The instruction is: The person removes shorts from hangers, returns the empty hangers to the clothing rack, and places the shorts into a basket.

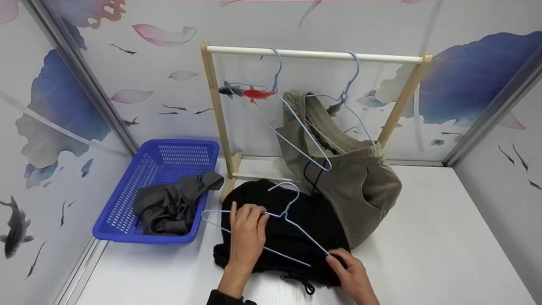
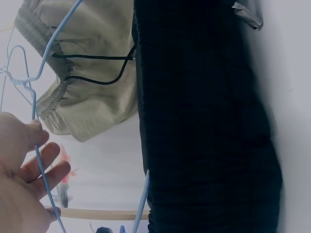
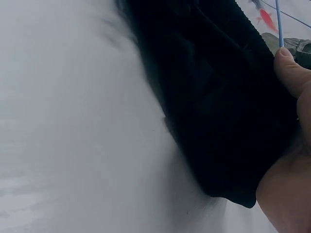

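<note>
A light blue clothes hanger [image 1: 284, 214] lies across a black garment with a drawstring [image 1: 288, 239]. My left hand [image 1: 247, 231] grips the hanger's upper wire left of the hook; the left wrist view shows thumb and fingers around that wire [image 2: 41, 167]. At the hanger's right shoulder, my right hand [image 1: 352, 271] pinches the wire together with the garment's edge. The hanger's right corner is hidden in the black cloth [image 3: 218, 97]. Dark cords [image 1: 308, 284] hang from the garment's near edge.
Behind stands a wooden rack with a white rail [image 1: 313, 54]. A bare blue hanger [image 1: 296, 114] and khaki trousers [image 1: 360, 186] on another hanger [image 1: 348, 87] hang from it. To the left, a blue plastic basket [image 1: 103, 214] contains a dark grey garment [image 1: 169, 203]. Patterned walls enclose the white table [image 1: 444, 237].
</note>
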Available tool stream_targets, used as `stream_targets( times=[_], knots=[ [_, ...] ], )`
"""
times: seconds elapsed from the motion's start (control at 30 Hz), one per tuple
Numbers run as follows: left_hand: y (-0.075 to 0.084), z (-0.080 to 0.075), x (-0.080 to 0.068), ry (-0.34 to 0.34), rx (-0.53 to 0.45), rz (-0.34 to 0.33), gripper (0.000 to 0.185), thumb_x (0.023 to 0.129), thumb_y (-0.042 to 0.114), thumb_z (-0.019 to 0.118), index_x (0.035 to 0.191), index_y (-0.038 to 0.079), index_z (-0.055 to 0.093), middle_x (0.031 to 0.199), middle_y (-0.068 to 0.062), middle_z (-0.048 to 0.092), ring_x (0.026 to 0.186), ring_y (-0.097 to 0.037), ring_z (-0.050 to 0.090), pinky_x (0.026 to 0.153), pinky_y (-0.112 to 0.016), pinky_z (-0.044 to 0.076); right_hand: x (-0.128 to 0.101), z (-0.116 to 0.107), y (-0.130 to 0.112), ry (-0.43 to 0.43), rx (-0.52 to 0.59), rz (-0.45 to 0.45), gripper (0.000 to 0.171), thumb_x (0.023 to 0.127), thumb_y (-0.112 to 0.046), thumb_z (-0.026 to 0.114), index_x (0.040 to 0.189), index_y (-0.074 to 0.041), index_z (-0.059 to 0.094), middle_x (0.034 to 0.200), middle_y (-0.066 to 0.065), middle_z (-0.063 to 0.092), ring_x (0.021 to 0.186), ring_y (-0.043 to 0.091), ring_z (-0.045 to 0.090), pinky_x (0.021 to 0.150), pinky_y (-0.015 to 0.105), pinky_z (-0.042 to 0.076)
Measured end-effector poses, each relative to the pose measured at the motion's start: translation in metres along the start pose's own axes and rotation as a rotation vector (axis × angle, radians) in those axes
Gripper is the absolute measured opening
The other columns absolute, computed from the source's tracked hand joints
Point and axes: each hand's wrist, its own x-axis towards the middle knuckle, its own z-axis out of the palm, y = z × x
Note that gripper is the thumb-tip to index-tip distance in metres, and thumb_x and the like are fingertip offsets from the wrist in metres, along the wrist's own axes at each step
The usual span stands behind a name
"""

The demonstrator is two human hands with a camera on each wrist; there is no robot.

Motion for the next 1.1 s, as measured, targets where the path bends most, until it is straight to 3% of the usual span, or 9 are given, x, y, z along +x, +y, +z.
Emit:
stream_targets(
  times=[0.27, 0.5, 1.1],
  knots=[
    [0.002, -0.007, 0.008, 0.008, -0.001, 0.008, 0.006, 0.097, 0.014, 0.071, 0.097, 0.008, 0.071, 0.098, -0.005, 0.064, 0.095, -0.024, 0.065, 0.113, -0.070, 0.030, 0.000, 0.000, 0.001, 0.029, 0.069, 0.013, 0.009, 0.097, -0.001, 0.068, 0.100, -0.006, 0.075, 0.095, 0.000, 0.071, 0.087, 0.003, 0.061, 0.082, 0.014, 0.045],
    [0.002, -0.011, 0.012, 0.032, 0.004, 0.017, 0.006, 0.093, 0.009, 0.074, 0.096, 0.008, 0.070, 0.097, -0.006, 0.064, 0.094, -0.025, 0.065, 0.112, -0.071, 0.031, -0.001, -0.001, 0.004, 0.025, 0.109, 0.025, 0.009, 0.096, -0.002, 0.070, 0.102, -0.004, 0.075, 0.096, -0.001, 0.072, 0.088, 0.004, 0.062, 0.082, 0.015, 0.046],
    [-0.003, -0.018, 0.019, 0.037, 0.010, 0.008, 0.007, 0.094, 0.011, 0.074, 0.097, 0.006, 0.070, 0.098, -0.007, 0.064, 0.098, -0.027, 0.065, 0.112, -0.072, 0.030, -0.003, -0.004, 0.006, 0.030, 0.078, 0.092, 0.013, 0.094, -0.003, 0.073, 0.107, -0.004, 0.076, 0.102, 0.001, 0.075, 0.088, 0.003, 0.062, 0.082, 0.015, 0.046]
  ],
)
